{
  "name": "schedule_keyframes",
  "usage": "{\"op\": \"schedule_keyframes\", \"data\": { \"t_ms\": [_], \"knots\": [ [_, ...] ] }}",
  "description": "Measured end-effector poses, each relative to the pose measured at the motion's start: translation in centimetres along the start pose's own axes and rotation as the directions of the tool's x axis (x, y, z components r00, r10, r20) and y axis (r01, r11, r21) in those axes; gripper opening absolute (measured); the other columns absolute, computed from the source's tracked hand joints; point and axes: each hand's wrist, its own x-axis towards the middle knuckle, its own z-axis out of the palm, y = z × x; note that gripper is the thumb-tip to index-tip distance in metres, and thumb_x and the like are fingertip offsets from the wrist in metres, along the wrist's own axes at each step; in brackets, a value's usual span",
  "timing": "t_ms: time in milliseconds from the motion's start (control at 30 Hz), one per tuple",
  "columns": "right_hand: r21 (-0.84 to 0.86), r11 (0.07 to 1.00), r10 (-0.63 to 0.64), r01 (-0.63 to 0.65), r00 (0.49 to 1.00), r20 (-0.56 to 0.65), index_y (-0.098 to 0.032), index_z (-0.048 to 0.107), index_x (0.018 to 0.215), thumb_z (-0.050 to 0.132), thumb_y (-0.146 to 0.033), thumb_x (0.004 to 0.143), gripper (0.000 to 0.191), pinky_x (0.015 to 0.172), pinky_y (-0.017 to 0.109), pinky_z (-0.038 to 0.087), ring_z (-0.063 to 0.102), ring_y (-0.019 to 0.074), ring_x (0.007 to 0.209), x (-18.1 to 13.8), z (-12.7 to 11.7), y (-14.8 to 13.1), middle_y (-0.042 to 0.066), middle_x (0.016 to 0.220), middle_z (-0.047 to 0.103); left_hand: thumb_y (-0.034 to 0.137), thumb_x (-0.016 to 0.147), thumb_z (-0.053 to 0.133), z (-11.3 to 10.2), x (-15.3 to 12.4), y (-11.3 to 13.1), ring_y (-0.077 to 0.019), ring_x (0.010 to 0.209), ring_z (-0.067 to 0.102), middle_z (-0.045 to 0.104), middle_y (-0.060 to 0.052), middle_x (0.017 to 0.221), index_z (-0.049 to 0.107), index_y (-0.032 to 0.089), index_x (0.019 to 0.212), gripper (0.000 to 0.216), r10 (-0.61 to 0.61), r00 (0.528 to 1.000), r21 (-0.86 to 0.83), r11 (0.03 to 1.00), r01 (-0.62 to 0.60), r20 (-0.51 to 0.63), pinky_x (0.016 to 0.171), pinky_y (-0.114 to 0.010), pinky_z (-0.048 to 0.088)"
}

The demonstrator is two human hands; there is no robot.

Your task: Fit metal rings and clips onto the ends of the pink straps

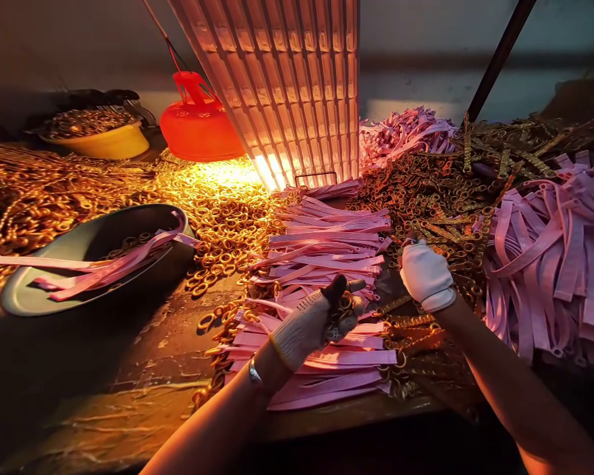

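My left hand (319, 318), in a white knit glove with dark fingertips, is closed on a short gold chain with rings over a stack of pink straps (327, 264). My right hand (426, 274), in a white glove, reaches down into a heap of gold chains (440, 191) with its fingers curled in; what they grip is hidden. More finished pink straps with chains lie spread under my left wrist (336, 373).
A grey bowl (24, 297) at left holds a few pink straps. Loose gold rings (222, 218) cover the table under a red lamp (198, 125). A yellow bowl (109, 142) sits far left. Pink straps are piled at right (559, 251).
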Motion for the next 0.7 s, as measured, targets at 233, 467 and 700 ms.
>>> {"op": "schedule_keyframes", "data": {
  "t_ms": [233,467,700],
  "knots": [
    [0.729,0.526,-0.585,0.437,0.809,-0.062,-0.015,0.069,0.121,0.059,-0.007,0.076,0.046,0.083,0.023,0.052,0.067,0.0159,0.086,-2.5,-0.6,-0.3,0.004,0.095,0.074,0.061,0.076,0.076,0.2,1.0,-0.7,-0.0066,0.037,0.043,0.058,-0.001,0.058,0.063,0.014,0.084,0.049,-0.016,1.000,0.110,0.994,0.017,-0.012,0.033,-0.018,0.028],
    [0.959,0.243,-0.481,0.146,0.877,-0.011,-0.018,0.068,0.110,0.063,-0.016,0.076,0.034,0.074,0.026,0.052,0.061,0.0149,0.079,-4.0,1.8,-1.8,0.001,0.088,0.069,0.061,0.074,0.074,0.2,1.3,-1.2,-0.0063,0.036,0.039,0.055,0.000,0.053,0.061,0.015,0.076,0.048,0.022,0.999,0.143,0.990,-0.017,-0.034,0.033,-0.019,0.027],
    [0.914,0.369,-0.378,0.166,0.926,-0.016,-0.021,0.065,0.113,0.058,-0.034,0.090,0.028,0.080,0.032,0.054,0.062,0.0199,0.086,-4.6,3.2,-0.6,0.006,0.095,0.068,0.035,0.077,0.069,1.1,-0.3,-1.3,-0.0056,0.037,0.033,0.049,0.004,0.048,0.060,0.016,0.077,0.021,0.212,0.960,0.266,0.951,-0.160,-0.180,0.034,-0.016,0.022]
  ]
}}
